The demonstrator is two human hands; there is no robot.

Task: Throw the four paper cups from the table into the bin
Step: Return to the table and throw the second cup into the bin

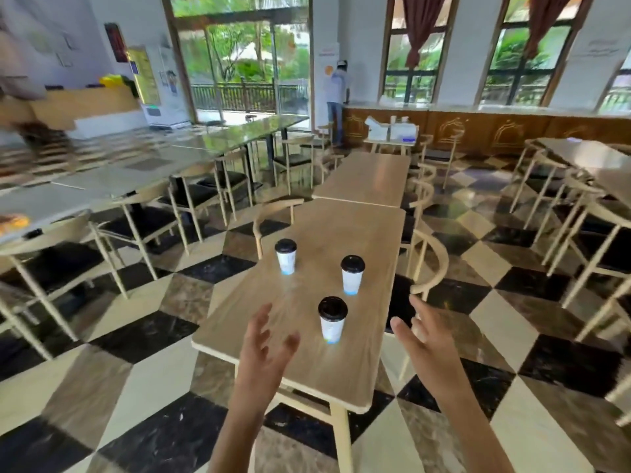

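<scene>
Three white paper cups with black lids stand upright on a light wooden table (341, 377). The nearest cup (332, 320) is close to the table's front end, a second cup (352, 275) stands behind it to the right, and a third cup (286, 256) is farther back on the left. My left hand (264, 346) hovers open over the table, just left of the nearest cup. My right hand (425, 336) is open too, held past the table's right edge. Neither hand touches a cup. No bin is in view.
Wooden chairs (426, 268) flank the table on both sides, and a second table (368, 179) butts against its far end. More tables and chairs fill the left and right. A person (336, 97) stands by the far counter. The floor is checkered tile.
</scene>
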